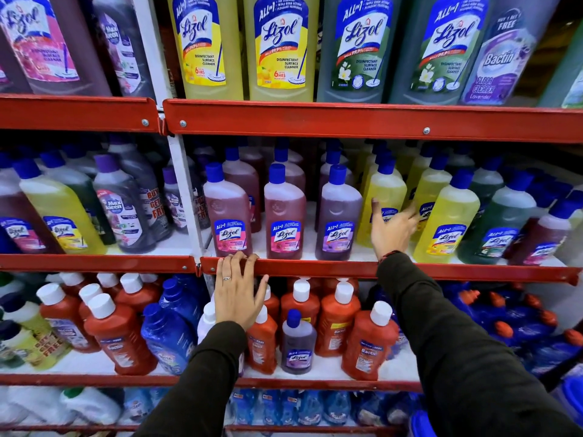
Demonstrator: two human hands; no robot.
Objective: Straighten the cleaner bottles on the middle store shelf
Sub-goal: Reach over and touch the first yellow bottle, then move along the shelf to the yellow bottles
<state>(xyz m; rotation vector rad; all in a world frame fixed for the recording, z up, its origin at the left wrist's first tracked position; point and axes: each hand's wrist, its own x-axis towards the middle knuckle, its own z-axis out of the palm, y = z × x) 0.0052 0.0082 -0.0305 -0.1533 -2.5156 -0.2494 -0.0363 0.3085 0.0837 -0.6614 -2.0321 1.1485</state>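
The middle shelf (pixel 315 269) has a red front rail and holds rows of Lizol cleaner bottles with blue caps. Two pink bottles (pixel 227 216) (pixel 285 216) and a purple bottle (pixel 337 216) stand upright at the front. Right of them stand yellow bottles (pixel 386 192) (pixel 446 222). My right hand (pixel 392 230) is open, fingers spread, in front of the left yellow bottle, blurred; whether it touches the bottle I cannot tell. My left hand (pixel 238 291) lies flat with its fingertips on the red rail below the left pink bottle, holding nothing.
Large Lizol bottles (pixel 277 48) fill the shelf above. Red bottles with white caps (pixel 369 342) and blue bottles (pixel 167 332) crowd the shelf below. Green and pink bottles (pixel 498 222) stand at the middle shelf's right end. A white upright post (pixel 186 197) divides the bays.
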